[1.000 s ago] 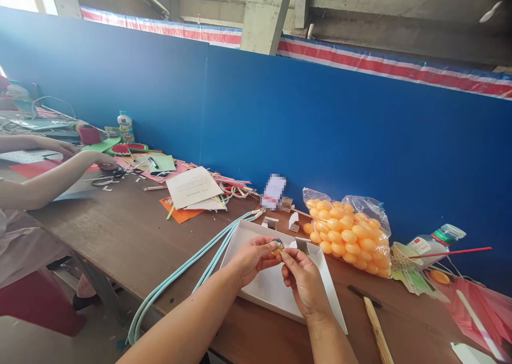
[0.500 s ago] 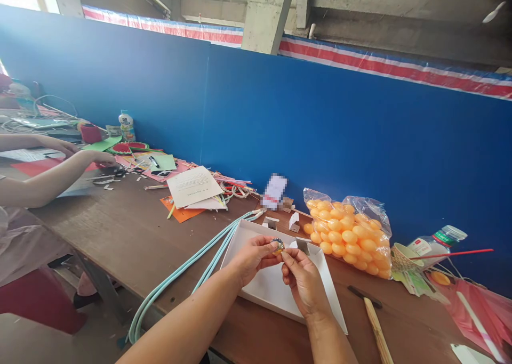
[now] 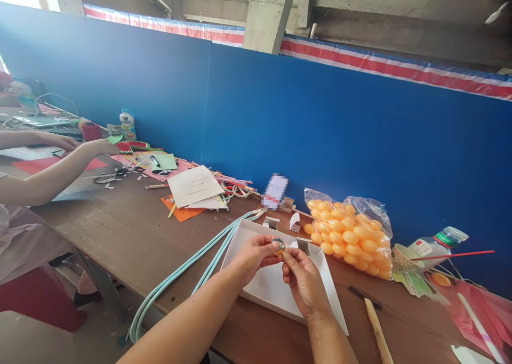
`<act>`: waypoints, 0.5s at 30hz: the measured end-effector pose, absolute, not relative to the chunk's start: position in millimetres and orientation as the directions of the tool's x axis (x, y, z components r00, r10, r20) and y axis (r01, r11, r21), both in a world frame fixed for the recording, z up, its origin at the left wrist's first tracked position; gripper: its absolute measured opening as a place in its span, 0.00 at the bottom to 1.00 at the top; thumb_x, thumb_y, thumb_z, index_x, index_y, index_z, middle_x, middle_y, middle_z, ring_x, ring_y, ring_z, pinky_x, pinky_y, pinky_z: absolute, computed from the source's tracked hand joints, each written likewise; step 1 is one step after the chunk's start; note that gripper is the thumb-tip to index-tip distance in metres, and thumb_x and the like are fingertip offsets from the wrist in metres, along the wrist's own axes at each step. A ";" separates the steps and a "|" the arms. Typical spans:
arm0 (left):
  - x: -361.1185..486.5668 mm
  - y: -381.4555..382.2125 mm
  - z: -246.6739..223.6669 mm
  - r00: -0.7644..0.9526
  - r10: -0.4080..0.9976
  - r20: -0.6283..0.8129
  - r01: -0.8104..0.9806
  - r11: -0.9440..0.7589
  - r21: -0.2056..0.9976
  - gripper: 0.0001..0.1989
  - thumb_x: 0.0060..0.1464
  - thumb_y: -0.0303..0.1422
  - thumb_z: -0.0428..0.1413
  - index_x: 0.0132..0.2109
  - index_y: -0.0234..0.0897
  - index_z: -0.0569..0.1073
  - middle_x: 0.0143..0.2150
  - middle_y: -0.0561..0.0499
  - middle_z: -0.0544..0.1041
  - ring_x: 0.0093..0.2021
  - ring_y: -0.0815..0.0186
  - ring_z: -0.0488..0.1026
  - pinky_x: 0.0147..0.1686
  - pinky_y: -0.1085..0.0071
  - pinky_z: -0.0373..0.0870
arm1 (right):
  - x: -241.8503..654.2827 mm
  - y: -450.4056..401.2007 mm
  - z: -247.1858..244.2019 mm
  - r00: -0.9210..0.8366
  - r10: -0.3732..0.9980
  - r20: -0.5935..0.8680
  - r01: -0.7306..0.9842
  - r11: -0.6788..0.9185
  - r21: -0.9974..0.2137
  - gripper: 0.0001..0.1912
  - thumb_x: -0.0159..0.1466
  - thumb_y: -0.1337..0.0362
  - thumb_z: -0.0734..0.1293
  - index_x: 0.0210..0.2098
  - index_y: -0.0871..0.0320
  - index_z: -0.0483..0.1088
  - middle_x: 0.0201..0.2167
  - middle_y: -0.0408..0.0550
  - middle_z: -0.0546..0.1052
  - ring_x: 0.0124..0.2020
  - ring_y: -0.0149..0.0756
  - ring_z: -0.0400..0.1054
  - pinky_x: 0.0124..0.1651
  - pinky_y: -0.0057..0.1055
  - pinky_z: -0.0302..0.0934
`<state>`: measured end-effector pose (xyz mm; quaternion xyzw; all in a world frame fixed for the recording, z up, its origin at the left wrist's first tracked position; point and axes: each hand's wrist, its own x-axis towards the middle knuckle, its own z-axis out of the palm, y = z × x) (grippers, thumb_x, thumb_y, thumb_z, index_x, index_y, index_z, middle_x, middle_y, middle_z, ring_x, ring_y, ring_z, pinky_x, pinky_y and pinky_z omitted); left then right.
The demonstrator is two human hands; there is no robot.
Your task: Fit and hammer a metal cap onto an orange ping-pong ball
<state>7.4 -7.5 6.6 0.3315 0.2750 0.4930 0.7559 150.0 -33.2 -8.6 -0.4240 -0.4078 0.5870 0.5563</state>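
Over the white box lid [image 3: 262, 289], my left hand [image 3: 254, 256] pinches a small shiny round piece [image 3: 279, 242], silver and dark on top with orange-yellow below. What kind of thing it is I cannot make out. My right hand [image 3: 302, 278] meets it from the right, thumb and forefinger pressed together at the lower edge of the same piece. The fingertips hide much of it. Just behind my right hand, a small folded card with a grey face [image 3: 303, 245] rests at the lid's far side.
A clear bag of orange balls [image 3: 350, 236] stands behind, right of the lid. A wooden-handled hammer [image 3: 376, 326] lies to the right. Pale blue cords [image 3: 192, 252] run along the left. Paper sheets [image 3: 194, 187] lie further back. At far left are a co-worker's arms [image 3: 60, 172].
My hands stay nearly in place, and the piece between them has turned slightly. The co-worker's nearer hand has shifted up and to the right.
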 end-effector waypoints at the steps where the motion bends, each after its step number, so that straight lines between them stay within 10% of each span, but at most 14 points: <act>1: 7.5 -7.6 6.9 0.360 0.928 -0.090 -0.560 0.293 0.775 0.13 0.41 0.33 0.65 0.34 0.31 0.73 0.34 0.48 0.75 0.33 0.68 0.74 0.46 0.64 0.69 | 149.9 -33.3 -8.8 -0.020 0.999 -0.043 -0.308 -0.047 -0.950 0.10 0.55 0.60 0.71 0.32 0.58 0.69 0.25 0.41 0.71 0.21 0.21 0.58 0.21 0.19 0.53; 15: 9.9 -9.3 6.7 0.298 0.952 -0.071 -0.546 0.231 0.806 0.14 0.42 0.33 0.64 0.35 0.30 0.73 0.33 0.48 0.73 0.32 0.69 0.73 0.43 0.65 0.71 | 149.6 -30.5 -12.6 -0.005 1.000 -0.027 -0.294 -0.027 -0.955 0.10 0.55 0.60 0.71 0.33 0.57 0.68 0.25 0.41 0.72 0.22 0.23 0.60 0.24 0.21 0.57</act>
